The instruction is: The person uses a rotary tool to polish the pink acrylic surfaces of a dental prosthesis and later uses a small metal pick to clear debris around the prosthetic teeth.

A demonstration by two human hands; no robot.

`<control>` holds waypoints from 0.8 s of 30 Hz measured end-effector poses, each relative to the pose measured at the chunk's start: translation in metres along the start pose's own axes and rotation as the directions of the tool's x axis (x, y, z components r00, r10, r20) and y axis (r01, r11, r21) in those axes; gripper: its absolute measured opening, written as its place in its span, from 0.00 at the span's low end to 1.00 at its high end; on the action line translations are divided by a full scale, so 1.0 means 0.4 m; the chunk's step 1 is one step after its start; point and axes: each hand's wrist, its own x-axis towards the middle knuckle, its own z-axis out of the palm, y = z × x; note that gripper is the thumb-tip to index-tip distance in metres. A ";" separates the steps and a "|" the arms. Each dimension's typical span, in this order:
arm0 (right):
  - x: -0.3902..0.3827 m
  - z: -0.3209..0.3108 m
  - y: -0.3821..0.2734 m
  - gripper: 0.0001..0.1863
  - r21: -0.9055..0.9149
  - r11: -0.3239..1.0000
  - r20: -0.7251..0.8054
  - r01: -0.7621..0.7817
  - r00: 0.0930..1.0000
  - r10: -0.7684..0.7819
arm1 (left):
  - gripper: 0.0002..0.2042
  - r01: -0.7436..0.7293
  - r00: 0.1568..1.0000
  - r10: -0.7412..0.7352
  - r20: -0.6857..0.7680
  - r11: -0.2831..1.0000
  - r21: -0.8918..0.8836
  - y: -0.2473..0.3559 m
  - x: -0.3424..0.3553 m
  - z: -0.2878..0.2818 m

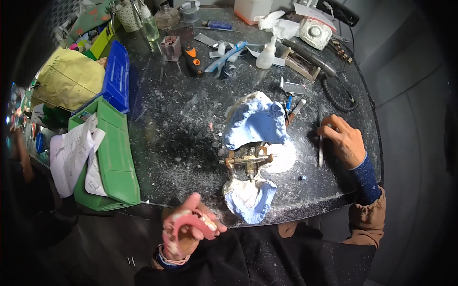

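My left hand [189, 246], palm up at the front edge of the bench, holds a pink horseshoe-shaped denture [183, 220] with whitish teeth on part of its arch. At the right, my right hand [345, 144] rests on the bench, its fingers closed on a slim pale-handled tool [320, 156]; the tool's working tip is hard to make out. Between the hands a brass-coloured articulator [250, 162] lies spread open. A blue and white dental cast [257, 125] is fixed on its far side, and a smaller blue and white cast [260, 209] on its near side.
Green [114, 157] and blue [117, 78] bins with papers stand at the left. Along the back are an orange-black tool [193, 61], a white squeeze bottle [265, 57], a handpiece [310, 57] with a coiled cord [334, 100], and a white control box [315, 32]. White dust covers the bench.
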 end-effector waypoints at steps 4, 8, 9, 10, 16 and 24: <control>-0.012 -0.001 0.009 0.13 -0.020 1.000 0.062 0.013 0.998 -0.012 | 0.26 0.029 0.998 -0.028 0.064 0.999 -0.025 -0.012 -0.001 -0.015; -0.024 0.010 0.031 0.09 0.211 0.977 -0.105 0.012 0.994 0.011 | 0.22 0.064 0.991 -0.046 0.130 0.988 -0.141 -0.011 0.011 -0.010; -0.038 0.015 0.047 0.09 0.208 0.978 -0.118 0.015 0.993 0.010 | 0.21 0.089 0.987 -0.064 0.147 0.982 -0.168 -0.014 0.011 -0.011; -0.052 0.021 0.063 0.06 0.393 0.919 -0.203 0.019 0.977 0.067 | 0.21 0.113 0.984 -0.082 0.161 0.974 -0.196 -0.014 0.010 -0.013; -0.104 -0.056 -0.052 0.09 0.943 0.297 -0.293 0.147 0.788 0.541 | 0.20 0.042 0.990 -0.020 0.142 0.987 -0.153 -0.019 0.013 -0.018; -0.190 -0.028 -0.257 0.16 0.557 -0.602 -0.250 0.571 0.807 0.535 | 0.22 0.032 0.980 0.002 0.197 0.985 -0.170 -0.025 0.006 0.006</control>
